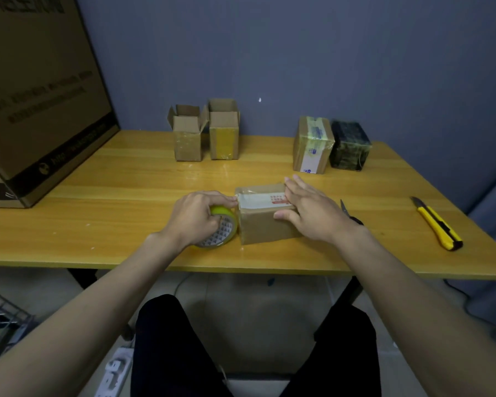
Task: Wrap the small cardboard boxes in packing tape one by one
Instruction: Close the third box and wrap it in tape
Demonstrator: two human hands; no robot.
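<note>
Small cardboard box (265, 216) sits on the table (126, 179) between both hands. Right hand (309, 212) lies flat, fingers straight, pressing its top and right end. Left hand (196, 214), touching the box's left end, grips the yellow tape roll (222, 229), fingers curled round it. Box looks light and stiff, probably slides easily when tape pulls: hold it down from the top, near the edges. Tape film is thin, sticky, likely wrinkles.

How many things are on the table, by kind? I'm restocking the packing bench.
Small cardboard boxes: 5 (box being taped, two open-topped, one taped, one black-wrapped)
Large carton: 1
Tape roll: 1
Scissors: 1
Utility knife: 1
Total: 9
</note>
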